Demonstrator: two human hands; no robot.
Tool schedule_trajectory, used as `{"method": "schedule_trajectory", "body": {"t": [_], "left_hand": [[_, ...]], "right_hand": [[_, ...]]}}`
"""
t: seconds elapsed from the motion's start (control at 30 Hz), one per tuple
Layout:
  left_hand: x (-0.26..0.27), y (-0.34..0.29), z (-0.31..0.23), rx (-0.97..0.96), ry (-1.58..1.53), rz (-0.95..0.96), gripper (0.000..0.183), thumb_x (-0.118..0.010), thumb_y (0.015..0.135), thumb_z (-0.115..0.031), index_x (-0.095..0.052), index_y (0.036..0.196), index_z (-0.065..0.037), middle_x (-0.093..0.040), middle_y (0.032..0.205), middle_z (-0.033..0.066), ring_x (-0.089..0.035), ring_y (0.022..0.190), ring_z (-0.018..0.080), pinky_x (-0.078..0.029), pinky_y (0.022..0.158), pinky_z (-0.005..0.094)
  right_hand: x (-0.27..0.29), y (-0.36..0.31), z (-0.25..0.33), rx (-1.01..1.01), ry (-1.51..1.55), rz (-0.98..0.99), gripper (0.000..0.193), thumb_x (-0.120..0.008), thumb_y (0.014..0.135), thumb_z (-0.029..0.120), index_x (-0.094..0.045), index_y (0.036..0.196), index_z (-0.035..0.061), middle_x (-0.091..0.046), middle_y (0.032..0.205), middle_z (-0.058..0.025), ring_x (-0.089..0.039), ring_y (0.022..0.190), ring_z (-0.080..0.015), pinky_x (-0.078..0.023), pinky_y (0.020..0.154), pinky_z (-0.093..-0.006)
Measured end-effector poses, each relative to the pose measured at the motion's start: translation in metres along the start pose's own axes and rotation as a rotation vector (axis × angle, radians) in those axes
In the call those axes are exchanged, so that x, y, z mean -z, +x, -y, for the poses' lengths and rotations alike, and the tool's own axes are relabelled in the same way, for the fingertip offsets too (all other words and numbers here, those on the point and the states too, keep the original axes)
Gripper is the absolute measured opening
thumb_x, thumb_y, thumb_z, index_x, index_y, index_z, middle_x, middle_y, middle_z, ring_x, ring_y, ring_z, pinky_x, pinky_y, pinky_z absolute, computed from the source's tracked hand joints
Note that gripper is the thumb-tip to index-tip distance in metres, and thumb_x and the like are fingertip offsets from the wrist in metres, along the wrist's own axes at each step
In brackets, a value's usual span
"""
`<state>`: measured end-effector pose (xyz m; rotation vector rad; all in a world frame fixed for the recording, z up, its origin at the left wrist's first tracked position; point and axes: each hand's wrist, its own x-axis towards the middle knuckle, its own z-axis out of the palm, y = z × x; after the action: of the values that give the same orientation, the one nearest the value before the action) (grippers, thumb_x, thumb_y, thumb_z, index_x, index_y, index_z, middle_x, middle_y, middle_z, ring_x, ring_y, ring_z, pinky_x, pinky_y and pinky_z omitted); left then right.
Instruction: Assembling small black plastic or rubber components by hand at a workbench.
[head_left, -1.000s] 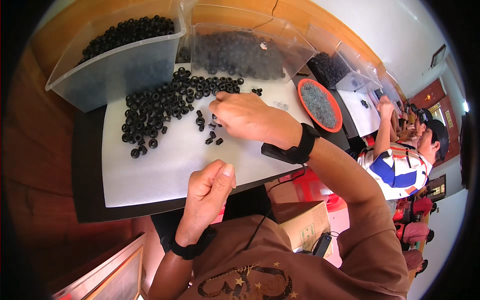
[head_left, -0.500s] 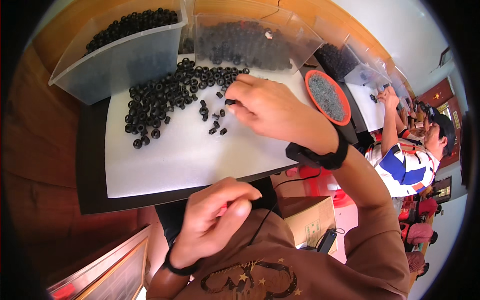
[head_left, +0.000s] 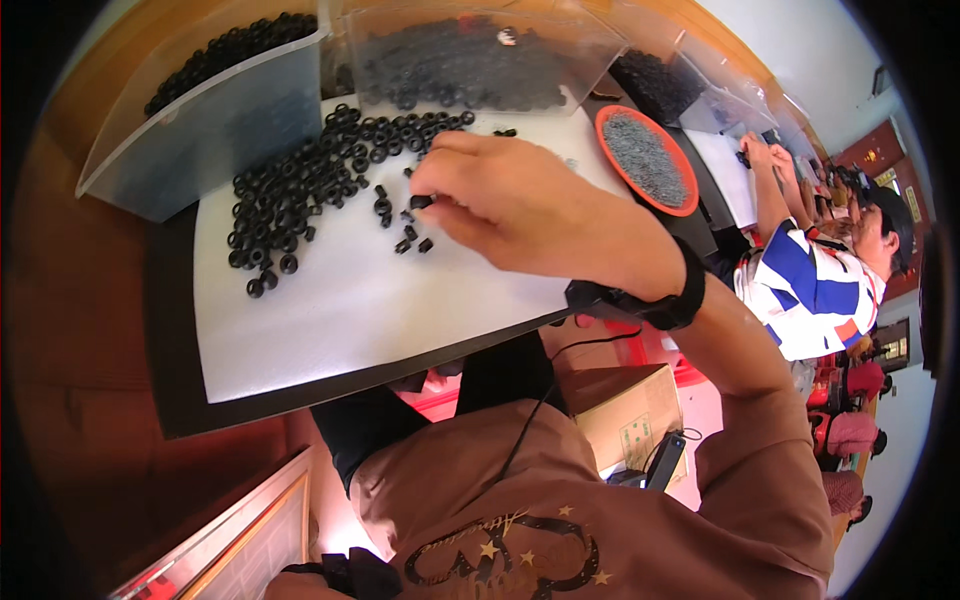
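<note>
Over the white sheet (head_left: pixel 330 335) on the table, my right hand (head_left: pixel 500 195) is closed in a pinch. A small black plastic piece (head_left: pixel 421 202) shows at its fingertips. Just left of the fingers lie several small black fittings (head_left: pixel 384 208), loose on the sheet. Beyond them spreads a pile of black ring-shaped parts (head_left: pixel 290 190). My left hand is out of the picture; only a black wristband (head_left: pixel 360 574) shows at the lower edge.
Clear plastic bins, one at the left (head_left: pixel 215 115) and one at the back (head_left: pixel 470 65), hold more black parts. A red bowl (head_left: pixel 603 125) of small grey pieces stands right of my hand. Farther right a co-worker (head_left: pixel 825 280) handles parts. A cardboard box (head_left: pixel 625 405) sits below the table edge.
My left hand has dropped from near the table's front edge out of the picture. The view has shifted slightly, and my right hand still pinches a small black piece over the sheet.
</note>
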<state>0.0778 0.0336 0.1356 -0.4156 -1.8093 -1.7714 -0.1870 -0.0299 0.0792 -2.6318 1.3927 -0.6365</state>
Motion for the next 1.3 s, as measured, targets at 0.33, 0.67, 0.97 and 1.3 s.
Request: {"method": "schedule_trajectory", "body": {"t": [0.33, 0.67, 0.97, 1.3], "left_hand": [[0.012, -0.01, 0.117, 0.354, -0.007, -1.021, 0.023, -0.047, 0.098, -0.02, -0.053, 0.098, 0.003, -0.042, 0.062, -0.0019, -0.039, 0.055, 0.0064, -0.034, 0.051, 0.0222], [0.019, 0.004, 0.145, 0.392, -0.054, -0.961, 0.041, -0.045, 0.098, -0.042, -0.056, 0.087, -0.005, -0.048, 0.064, -0.0018, -0.042, 0.058, 0.0054, -0.034, 0.055, 0.0205], [0.016, 0.004, 0.146, 0.357, -0.068, -1.023, 0.032, -0.055, 0.095, -0.034, -0.057, 0.096, -0.002, -0.055, 0.071, 0.0002, -0.049, 0.064, 0.0062, -0.041, 0.06, 0.0209], [0.02, -0.005, 0.152, 0.291, -0.277, -0.957, 0.03, -0.058, 0.094, -0.024, -0.056, 0.105, 0.004, -0.058, 0.07, 0.0033, -0.053, 0.062, 0.0099, -0.044, 0.06, 0.0232]], "right_hand": [[0.001, -0.025, 0.013, 0.042, 0.208, -0.125, 0.015, -0.062, 0.083, 0.01, -0.053, 0.091, 0.0011, -0.053, 0.083, -0.0125, -0.057, 0.071, -0.0338, -0.046, 0.059, -0.0405], [-0.002, -0.038, 0.023, 0.098, 0.121, -0.16, 0.018, -0.063, 0.078, 0.008, -0.052, 0.091, 0.0023, -0.05, 0.081, -0.0079, -0.057, 0.06, -0.0256, -0.046, 0.046, -0.0341], [-0.01, -0.04, 0.029, 0.075, 0.365, -0.172, 0.037, -0.068, 0.076, -0.001, -0.054, 0.11, 0.0024, -0.052, 0.083, -0.009, -0.058, 0.065, -0.0239, -0.047, 0.052, -0.0314], [-0.014, -0.041, 0.025, 0.096, 0.374, -0.138, 0.036, -0.068, 0.074, -0.002, -0.06, 0.109, 0.0018, -0.05, 0.081, -0.007, -0.056, 0.057, -0.0198, -0.045, 0.048, -0.0293]]}}
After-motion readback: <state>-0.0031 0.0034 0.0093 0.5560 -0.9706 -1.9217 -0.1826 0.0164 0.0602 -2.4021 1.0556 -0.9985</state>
